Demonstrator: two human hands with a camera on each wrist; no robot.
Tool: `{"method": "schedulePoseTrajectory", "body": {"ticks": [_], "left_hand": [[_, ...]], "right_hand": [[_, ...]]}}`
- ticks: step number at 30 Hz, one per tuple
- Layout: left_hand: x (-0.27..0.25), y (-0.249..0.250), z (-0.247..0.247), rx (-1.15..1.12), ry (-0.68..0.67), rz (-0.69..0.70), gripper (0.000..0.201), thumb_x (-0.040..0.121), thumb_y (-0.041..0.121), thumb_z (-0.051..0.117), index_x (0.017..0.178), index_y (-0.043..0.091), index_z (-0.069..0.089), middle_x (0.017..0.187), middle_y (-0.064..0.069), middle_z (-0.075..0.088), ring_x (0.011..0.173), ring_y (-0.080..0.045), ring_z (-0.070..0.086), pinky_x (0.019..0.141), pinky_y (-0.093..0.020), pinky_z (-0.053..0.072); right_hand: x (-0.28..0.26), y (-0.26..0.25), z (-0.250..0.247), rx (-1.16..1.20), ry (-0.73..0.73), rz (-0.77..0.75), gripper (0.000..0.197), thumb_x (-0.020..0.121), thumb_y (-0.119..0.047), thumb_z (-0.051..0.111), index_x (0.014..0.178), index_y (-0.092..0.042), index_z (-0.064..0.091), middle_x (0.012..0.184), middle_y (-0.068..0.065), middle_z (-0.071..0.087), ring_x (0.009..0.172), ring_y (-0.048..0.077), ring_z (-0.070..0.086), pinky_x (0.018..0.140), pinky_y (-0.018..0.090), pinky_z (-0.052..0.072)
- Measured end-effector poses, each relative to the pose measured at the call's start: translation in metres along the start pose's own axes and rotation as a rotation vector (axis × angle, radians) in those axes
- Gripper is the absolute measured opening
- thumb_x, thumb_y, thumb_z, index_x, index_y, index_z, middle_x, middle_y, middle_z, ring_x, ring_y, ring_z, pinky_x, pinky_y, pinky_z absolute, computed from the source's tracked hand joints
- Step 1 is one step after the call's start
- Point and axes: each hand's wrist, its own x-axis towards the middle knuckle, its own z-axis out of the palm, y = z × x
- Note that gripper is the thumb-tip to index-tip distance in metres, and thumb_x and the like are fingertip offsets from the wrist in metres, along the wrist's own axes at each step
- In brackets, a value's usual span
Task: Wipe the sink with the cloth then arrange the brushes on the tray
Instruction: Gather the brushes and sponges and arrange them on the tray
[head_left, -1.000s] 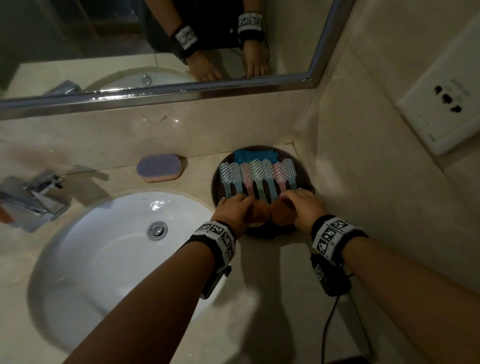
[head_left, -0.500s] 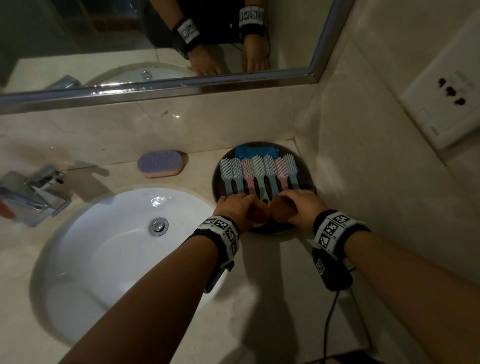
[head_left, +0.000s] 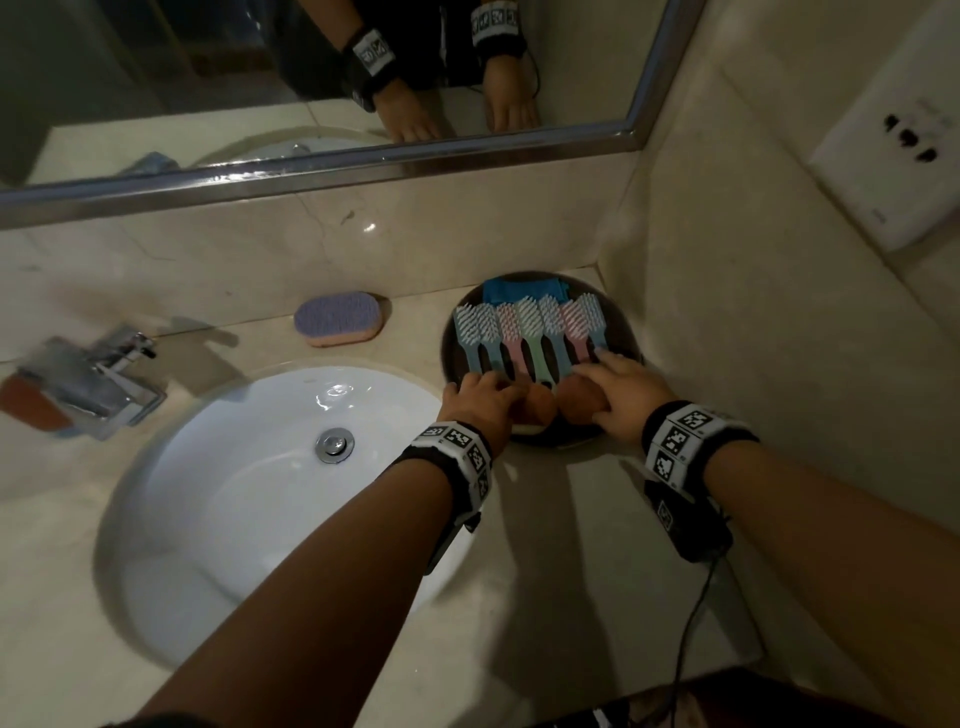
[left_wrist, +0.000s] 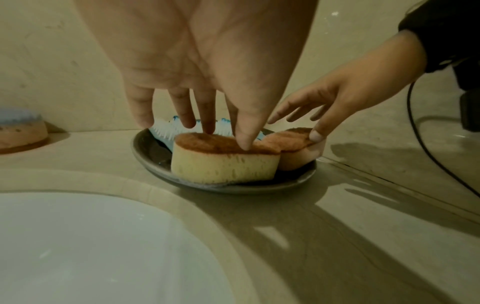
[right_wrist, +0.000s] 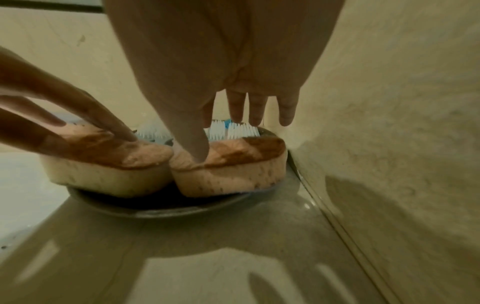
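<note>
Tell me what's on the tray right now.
On the tray: a row of brushes, a blue cloth behind them, and two sponges at the front. Each hand covers the brush handle ends.

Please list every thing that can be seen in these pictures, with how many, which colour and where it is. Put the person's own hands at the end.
tray: one, dark, round, on the counter in the corner by the wall.
brushes: seven, blue, pink and green with white bristles, side by side on the tray.
cloth: one, blue, folded at the back of the tray.
sponges: two, orange-topped, front of the tray, side by side.
purple sponge: one, purple on pink, on the counter behind the sink.
sink: one, white, set in the counter.
tap: one, chrome, left of the sink.
mirror: one, above the counter.
socket: one, white, right wall.
left hand: fingers touching the left sponge.
right hand: thumb on the right sponge.
</note>
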Motion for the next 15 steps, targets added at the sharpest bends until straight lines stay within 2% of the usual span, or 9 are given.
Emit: {"method": "schedulePoseTrajectory", "body": {"ticks": [6,11,15], "left_hand": [[-0.020,-0.004,-0.025,-0.038,0.019,-0.001,0.053,0.092,0.029,0.047,0.142,0.031,0.031,0.152,-0.002,0.028,0.139,-0.028,0.026,0.113,-0.049,0.023],[-0.063,-0.020,-0.047,-0.075,0.136,-0.051,0.051,0.091,0.033,0.048,0.140,0.029,0.034,0.149,0.000,0.033,0.135,-0.026,0.032,0.109,-0.048,0.029],[-0.103,-0.037,-0.062,-0.067,0.223,-0.150,0.055,0.090,0.032,0.051,0.142,0.028,0.032,0.148,-0.001,0.034,0.134,-0.027,0.033,0.108,-0.047,0.032]], "right_hand": [[-0.028,-0.022,-0.018,0.091,0.073,0.040,0.063,0.085,-0.026,0.061,0.142,-0.023,0.034,0.154,0.008,0.019,0.137,0.030,0.030,0.109,0.041,0.035],[-0.050,-0.053,-0.039,0.072,0.127,-0.044,0.059,0.085,-0.025,0.057,0.141,-0.024,0.036,0.152,0.006,0.022,0.136,0.030,0.031,0.107,0.045,0.036],[-0.066,-0.081,-0.060,0.071,0.178,-0.131,0.059,0.085,-0.026,0.055,0.141,-0.020,0.038,0.154,0.010,0.021,0.139,0.031,0.028,0.112,0.042,0.031]]}}
